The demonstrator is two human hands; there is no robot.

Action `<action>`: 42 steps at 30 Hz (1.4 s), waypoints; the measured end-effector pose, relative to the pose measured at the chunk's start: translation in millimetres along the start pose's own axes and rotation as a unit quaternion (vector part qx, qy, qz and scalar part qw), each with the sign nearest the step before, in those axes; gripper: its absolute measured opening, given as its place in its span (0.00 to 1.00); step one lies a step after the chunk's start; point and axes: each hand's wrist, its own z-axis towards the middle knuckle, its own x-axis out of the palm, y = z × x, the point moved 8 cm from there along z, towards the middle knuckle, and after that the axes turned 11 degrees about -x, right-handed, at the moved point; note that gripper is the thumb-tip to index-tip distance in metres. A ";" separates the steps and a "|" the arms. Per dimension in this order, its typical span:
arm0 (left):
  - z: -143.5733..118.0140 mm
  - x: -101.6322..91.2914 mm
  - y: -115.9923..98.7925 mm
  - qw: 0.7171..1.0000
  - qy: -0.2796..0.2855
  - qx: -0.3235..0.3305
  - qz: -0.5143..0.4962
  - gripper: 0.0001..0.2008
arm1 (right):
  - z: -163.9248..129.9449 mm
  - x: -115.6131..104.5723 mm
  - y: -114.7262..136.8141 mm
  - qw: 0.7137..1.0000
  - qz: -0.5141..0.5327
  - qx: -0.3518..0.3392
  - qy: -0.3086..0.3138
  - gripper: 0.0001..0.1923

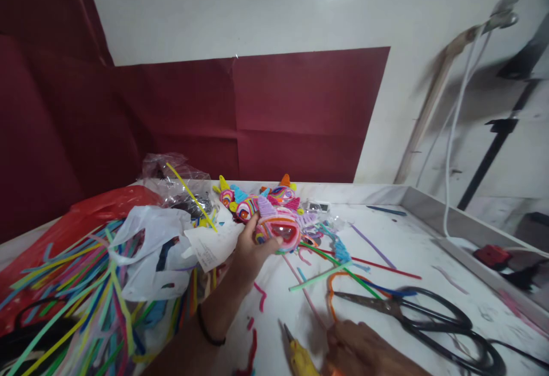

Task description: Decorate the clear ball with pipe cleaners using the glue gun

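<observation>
Left hand [251, 250] is pinching a pink pipe-cleaner craft [278, 232] over the white table [429, 250]; right hand [364, 353] is gripping a yellow glue gun [300, 356] near black scissors [429, 316].

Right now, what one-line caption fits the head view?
Left hand grips a pink pipe-cleaner craft; right hand rests beside black scissors.

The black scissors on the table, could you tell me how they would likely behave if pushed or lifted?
The scissors look stiff and probably fairly heavy, with long metal blades. Lying flat on the table, they would likely slide, not roll. The large handle loops should give an easy grip.
</observation>
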 end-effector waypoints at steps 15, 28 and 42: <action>-11.7 -2.7 -18.8 0.971 -0.084 0.173 0.143 0.41 | 96.9 -50.4 -4.5 0.957 -0.086 0.049 -0.271 0.05; -29.0 5.8 -37.0 0.931 -0.117 0.262 0.225 0.35 | 97.4 -48.3 -2.1 0.953 -0.146 0.027 -0.265 0.10; -30.1 5.2 -35.8 0.927 -0.134 0.269 0.225 0.34 | 97.3 -49.5 -3.1 0.939 -0.131 0.053 -0.314 0.10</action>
